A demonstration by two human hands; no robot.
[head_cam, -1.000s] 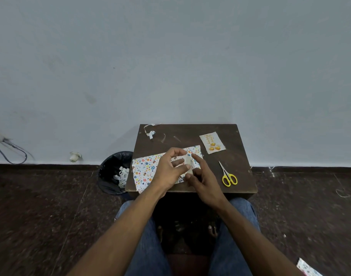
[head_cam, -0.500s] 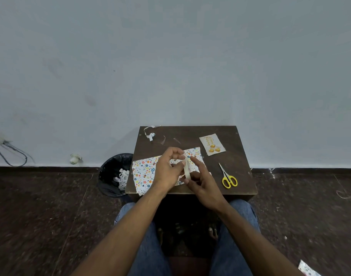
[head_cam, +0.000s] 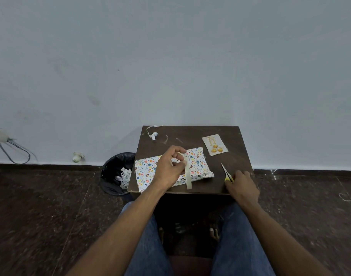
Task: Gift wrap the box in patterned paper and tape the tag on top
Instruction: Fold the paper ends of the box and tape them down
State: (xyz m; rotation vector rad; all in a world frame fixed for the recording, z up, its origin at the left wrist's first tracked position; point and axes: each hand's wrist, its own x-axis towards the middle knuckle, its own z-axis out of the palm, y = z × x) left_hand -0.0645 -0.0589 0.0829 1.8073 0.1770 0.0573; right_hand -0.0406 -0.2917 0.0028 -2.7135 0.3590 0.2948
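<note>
Left hand (head_cam: 169,169) mid-frame, pinching tape (head_cam: 187,173) strip above patterned paper (head_cam: 197,163). Right hand (head_cam: 242,186) lower right, fingers curled on scissors (head_cam: 227,173).

Both forearms are bare to the frame's lower edge, no sleeve showing. The left hand (head_cam: 169,170) and right hand (head_cam: 242,186) wear no rings or watch. Blue denim jeans (head_cam: 238,242) cover both thighs (bare toes show below, between the knees).
</note>
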